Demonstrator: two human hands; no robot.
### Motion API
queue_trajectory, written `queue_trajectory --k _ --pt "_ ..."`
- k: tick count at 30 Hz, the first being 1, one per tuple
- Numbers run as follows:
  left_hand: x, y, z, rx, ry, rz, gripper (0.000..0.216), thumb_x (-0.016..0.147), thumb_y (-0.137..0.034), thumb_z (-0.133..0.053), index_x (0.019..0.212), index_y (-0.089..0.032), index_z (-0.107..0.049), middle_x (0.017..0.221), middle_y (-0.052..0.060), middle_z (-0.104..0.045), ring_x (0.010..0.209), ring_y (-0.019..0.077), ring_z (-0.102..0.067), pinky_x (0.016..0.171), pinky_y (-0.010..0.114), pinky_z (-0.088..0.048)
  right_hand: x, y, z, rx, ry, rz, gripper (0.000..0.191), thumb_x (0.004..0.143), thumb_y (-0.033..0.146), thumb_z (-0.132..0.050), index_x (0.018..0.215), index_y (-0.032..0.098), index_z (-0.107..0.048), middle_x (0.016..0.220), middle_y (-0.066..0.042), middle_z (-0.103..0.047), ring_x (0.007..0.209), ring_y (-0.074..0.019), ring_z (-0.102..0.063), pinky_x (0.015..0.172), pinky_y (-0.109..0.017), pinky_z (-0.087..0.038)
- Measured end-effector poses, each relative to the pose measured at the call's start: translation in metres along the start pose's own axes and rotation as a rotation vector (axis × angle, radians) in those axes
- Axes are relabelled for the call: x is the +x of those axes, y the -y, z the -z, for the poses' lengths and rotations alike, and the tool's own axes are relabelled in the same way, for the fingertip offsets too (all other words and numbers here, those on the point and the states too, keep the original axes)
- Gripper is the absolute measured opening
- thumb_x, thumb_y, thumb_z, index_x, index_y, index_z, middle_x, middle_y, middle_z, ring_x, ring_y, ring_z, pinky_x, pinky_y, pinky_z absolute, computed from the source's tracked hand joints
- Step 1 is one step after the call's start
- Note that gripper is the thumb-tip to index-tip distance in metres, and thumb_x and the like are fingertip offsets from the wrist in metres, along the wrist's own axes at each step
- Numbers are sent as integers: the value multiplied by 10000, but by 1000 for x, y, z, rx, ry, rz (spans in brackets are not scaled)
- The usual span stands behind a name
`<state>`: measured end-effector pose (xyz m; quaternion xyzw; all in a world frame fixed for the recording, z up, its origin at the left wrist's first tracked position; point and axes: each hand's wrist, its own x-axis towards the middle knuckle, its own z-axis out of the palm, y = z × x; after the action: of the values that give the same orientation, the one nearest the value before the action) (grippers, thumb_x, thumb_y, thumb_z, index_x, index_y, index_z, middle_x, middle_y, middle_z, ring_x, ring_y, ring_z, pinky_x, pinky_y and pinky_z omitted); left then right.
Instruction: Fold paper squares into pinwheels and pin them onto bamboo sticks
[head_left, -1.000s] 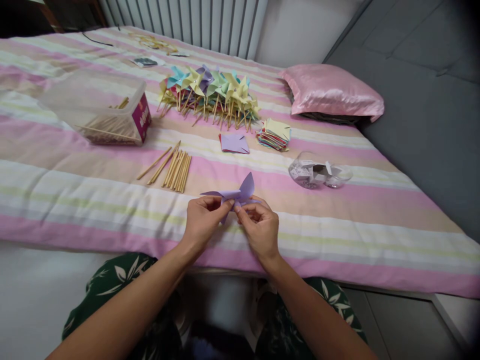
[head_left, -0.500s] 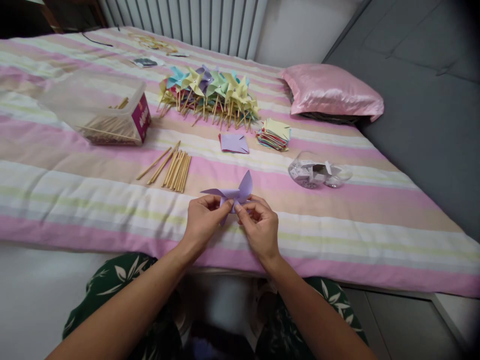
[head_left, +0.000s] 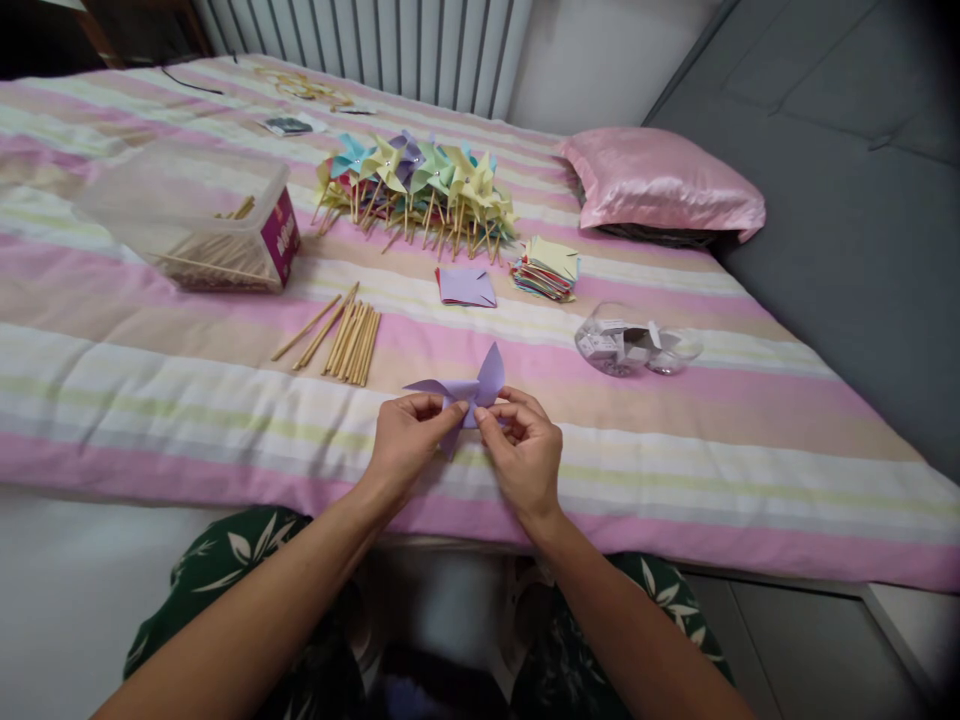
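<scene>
Between my hands, above the near edge of the bed, is a purple paper pinwheel (head_left: 491, 372) with its blades folded in toward the middle. My left hand (head_left: 409, 430) pinches it from the left, thumb near the centre. From the right, my right hand (head_left: 525, 450) grips it between thumb and fingers; the fingertips behind the paper are partly hidden. Beyond my left hand lie several loose wooden sticks (head_left: 352, 340). Straight ahead is a small pile of cut paper squares (head_left: 466, 287), purple on top. A taller stack of coloured squares (head_left: 546, 268) stands to its right.
A clear plastic tub (head_left: 187, 215) of sticks stands at the left. Finished pinwheels (head_left: 416, 185) are heaped farther back. Right of my hands sits a clear container (head_left: 634, 345) holding small white pieces. A pink pillow (head_left: 664, 185) rests by the grey headboard (head_left: 832, 230).
My right thumb has shifted slightly right, away from the left thumb at the pinwheel's centre. Both hands still hold the paper.
</scene>
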<state>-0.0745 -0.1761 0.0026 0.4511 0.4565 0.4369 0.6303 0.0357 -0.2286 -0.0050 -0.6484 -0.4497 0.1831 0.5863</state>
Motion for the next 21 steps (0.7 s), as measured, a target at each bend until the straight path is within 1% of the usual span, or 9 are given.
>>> queue_trajectory --k 7,13,15,17,21 --pt "2 5 1 14 2 -27 222 565 -283 -759 522 -137 -598 470 -42 -521 452 67 -426 452 198 -294 2 0 1 -18 21 -17 151 723 301 -638 675 159 -665 939 -87 -637 822 -177 -624 577 -236 -491" --pt "1 3 0 42 -9 -24 242 578 -287 -743 509 -134 -568 458 -45 -498 437 60 -396 440 196 -268 2 1 1 -28 36 -4 141 724 292 -638 679 161 -667 945 -81 -624 780 -158 -620 570 -232 -487" --pt "1 1 0 49 -23 -26 253 582 -289 -735 500 -138 -549 447 -51 -476 430 59 -384 433 199 -256 2 2 1 -19 42 8 152 725 298 -640 686 153 -665 956 -83 -616 738 -142 -615 562 -230 -481" --pt "1 0 1 54 -32 -26 265 589 -295 -727 492 -142 -532 438 -56 -454 423 59 -372 427 203 -246 2 4 2 -2 51 8 171 730 316 -639 689 151 -661 977 -78 -611 651 -109 -594 544 -228 -475" --pt "4 0 4 45 -53 -50 277 605 -289 -715 483 -151 -507 431 -66 -428 414 54 -350 426 205 -227 2 7 4 36 66 -13 215 746 358 -627 700 149 -644 1038 -70 -600 504 -40 -506 490 -213 -455"
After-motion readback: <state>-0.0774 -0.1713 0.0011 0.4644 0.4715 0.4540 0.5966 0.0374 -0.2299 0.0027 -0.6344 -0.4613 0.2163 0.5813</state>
